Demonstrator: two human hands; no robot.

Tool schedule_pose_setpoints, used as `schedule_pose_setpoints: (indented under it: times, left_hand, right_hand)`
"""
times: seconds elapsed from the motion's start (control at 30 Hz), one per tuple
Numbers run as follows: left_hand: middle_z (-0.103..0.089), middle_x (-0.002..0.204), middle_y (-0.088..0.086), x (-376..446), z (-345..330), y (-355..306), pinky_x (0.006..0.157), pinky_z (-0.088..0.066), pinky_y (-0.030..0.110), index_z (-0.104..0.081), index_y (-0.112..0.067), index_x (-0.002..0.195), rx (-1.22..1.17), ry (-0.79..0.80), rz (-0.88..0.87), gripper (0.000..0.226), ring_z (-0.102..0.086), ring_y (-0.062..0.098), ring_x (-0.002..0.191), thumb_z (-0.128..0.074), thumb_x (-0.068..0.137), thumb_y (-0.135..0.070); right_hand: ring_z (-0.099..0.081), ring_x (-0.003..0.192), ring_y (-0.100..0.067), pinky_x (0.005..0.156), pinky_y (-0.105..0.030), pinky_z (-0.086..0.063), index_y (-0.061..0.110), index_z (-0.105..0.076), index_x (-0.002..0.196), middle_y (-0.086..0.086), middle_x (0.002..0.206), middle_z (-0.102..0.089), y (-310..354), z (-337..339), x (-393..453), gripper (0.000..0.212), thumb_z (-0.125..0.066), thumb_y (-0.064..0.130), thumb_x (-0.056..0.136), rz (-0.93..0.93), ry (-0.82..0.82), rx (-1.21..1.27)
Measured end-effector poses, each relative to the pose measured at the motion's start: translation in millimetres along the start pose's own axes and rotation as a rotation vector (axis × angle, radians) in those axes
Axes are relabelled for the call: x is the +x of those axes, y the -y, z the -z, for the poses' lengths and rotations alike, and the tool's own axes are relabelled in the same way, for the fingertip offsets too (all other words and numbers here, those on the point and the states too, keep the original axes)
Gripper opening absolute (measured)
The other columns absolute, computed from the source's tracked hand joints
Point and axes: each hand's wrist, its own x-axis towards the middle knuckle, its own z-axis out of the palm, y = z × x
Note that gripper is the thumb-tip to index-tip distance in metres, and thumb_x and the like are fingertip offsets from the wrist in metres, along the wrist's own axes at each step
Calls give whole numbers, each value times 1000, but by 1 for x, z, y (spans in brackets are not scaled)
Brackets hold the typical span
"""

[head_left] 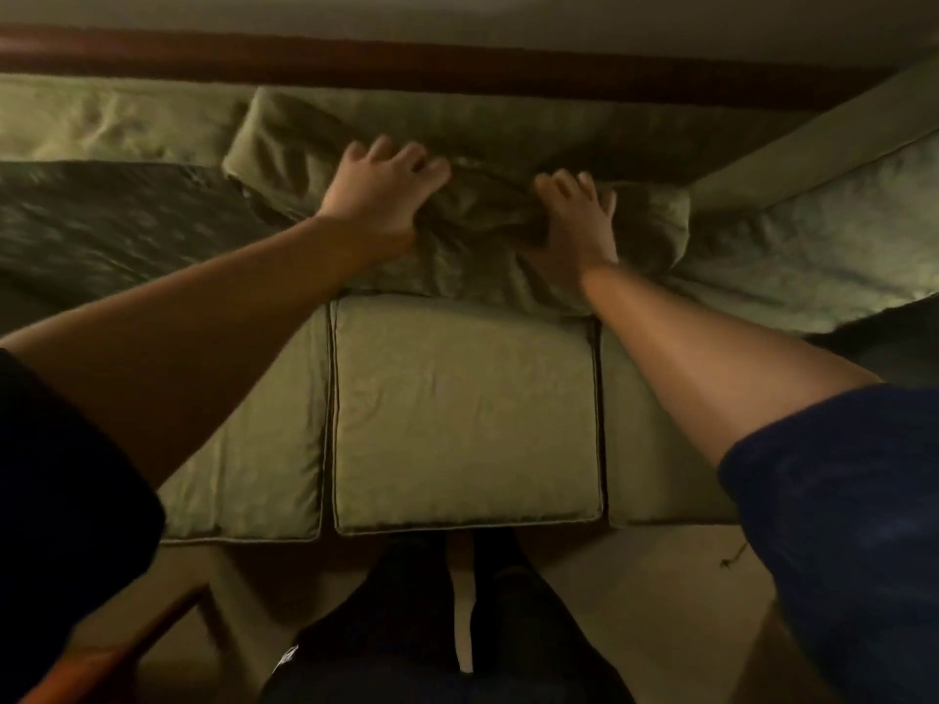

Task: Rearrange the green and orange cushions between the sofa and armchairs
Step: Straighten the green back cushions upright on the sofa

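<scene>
A large olive-green cushion (477, 231) lies crumpled against the back of the green sofa (462, 414), above its middle seat pad. My left hand (383, 190) presses into the cushion's left part, fingers curled into the fabric. My right hand (576, 221) grips a bunched fold toward its right part. Both forearms reach forward over the seat. No orange cushion shows in the dim view.
A dark green patterned cushion (117, 215) lies at the left and a lighter patterned one (823, 246) at the right. A dark wooden rail (457, 58) runs behind the sofa. A wooden chair arm (127, 647) shows at the lower left; my legs stand at the sofa's front.
</scene>
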Motion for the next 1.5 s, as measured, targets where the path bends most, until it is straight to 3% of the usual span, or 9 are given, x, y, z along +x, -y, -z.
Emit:
schedule_pose_setpoints:
  times: [0.17, 0.33, 0.43, 0.57, 0.67, 0.9, 1.13, 1.27, 1.5]
  left_hand:
    - [-49, 137, 18, 12, -27, 24, 102, -40, 58, -37, -14, 142, -139, -24, 140, 69, -46, 44, 125, -68, 85, -36]
    - [-45, 140, 21, 48, -34, 57, 106, -39, 55, -33, -14, 146, -69, -43, 145, 84, -44, 44, 127, -70, 82, -55]
    - [-41, 142, 22, 45, -39, 42, 109, -36, 52, -30, -9, 147, -75, -5, 226, 100, -42, 42, 129, -75, 73, -59]
    - [-34, 150, 20, 13, -45, 19, 121, -14, 58, -26, -10, 152, -106, -22, 265, 103, -30, 40, 142, -67, 74, -63]
    - [-28, 158, 17, -6, -15, -7, 123, -5, 57, -26, -14, 154, -299, -24, 288, 98, -15, 38, 150, -69, 78, -58]
    - [-48, 147, 11, -1, 57, -124, 102, -46, 45, -39, -23, 150, -578, 16, 55, 73, -48, 33, 131, -71, 86, -37]
    - [-62, 127, 6, 64, 52, -270, 82, -49, 32, -52, -18, 136, -694, 61, -45, 52, -62, 20, 108, -73, 89, -28]
    - [-60, 123, -1, 109, 51, -333, 78, -51, 30, -51, -25, 133, -724, 35, 89, 47, -61, 14, 100, -71, 90, -32]
    - [-53, 136, 1, 164, 45, -387, 92, -54, 42, -43, -25, 141, -737, 71, 359, 63, -55, 22, 118, -71, 87, -39]
  right_hand:
    - [-34, 135, -41, 109, -64, -27, 28, -42, 135, -11, 142, -40, -10, 15, 52, 74, -81, 22, 73, 121, -9, -184]
    - [-30, 146, -35, 117, -76, -5, 31, -40, 138, -10, 152, -36, 10, -11, 81, 79, -82, 21, 72, -243, -140, -228]
    - [-28, 150, -32, 117, -72, 4, 29, -37, 145, -9, 158, -30, -2, -28, 58, 86, -81, 39, 72, -98, -183, -121]
    - [-21, 153, -31, 122, -66, -17, 27, -32, 151, -7, 159, -31, -22, 4, 19, 89, -77, 47, 77, 14, -193, 81]
    - [-34, 144, -27, 113, -47, -40, 25, -32, 153, -7, 155, -37, -29, 29, -39, 83, -76, 41, 84, -159, -221, 318]
    - [-52, 128, -24, 101, -39, -46, 20, -52, 139, -5, 136, -60, -86, 79, -179, 59, -75, 38, 88, -318, -231, 471]
    - [-53, 119, -22, 90, -38, -49, 24, -59, 128, -1, 125, -61, -217, 124, -240, 43, -67, 34, 87, -235, -348, 337]
    - [-52, 118, -21, 88, -36, -47, 23, -57, 127, -1, 123, -60, -275, 162, -222, 39, -65, 34, 91, -118, -369, 203]
    - [-48, 129, -39, 108, -54, -39, 6, -46, 147, -20, 141, -52, -359, 216, -108, 81, -71, 47, 82, 286, -157, -488]
